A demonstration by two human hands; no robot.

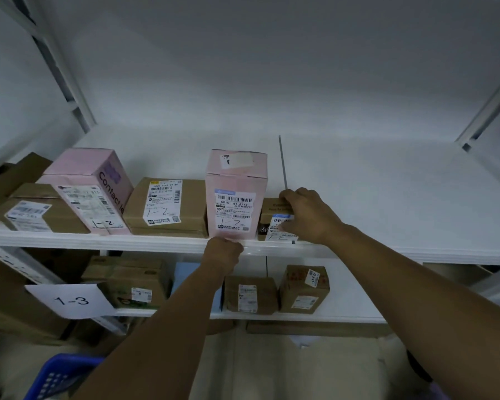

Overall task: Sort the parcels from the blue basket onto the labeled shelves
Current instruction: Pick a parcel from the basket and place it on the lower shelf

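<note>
I judge this the placing step: my right grip is clamped on the small brown cardboard parcel on the upper white shelf, just right of the tall pink carton, while my left grip is curled at the shelf's near edge, holding or not I cannot tell, so next I should release gently.

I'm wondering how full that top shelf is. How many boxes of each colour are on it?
Pink boxes: 2
Brown boxes: 4, counting the small brown box under the right hand and one half-hidden far left
Total: 6
</note>
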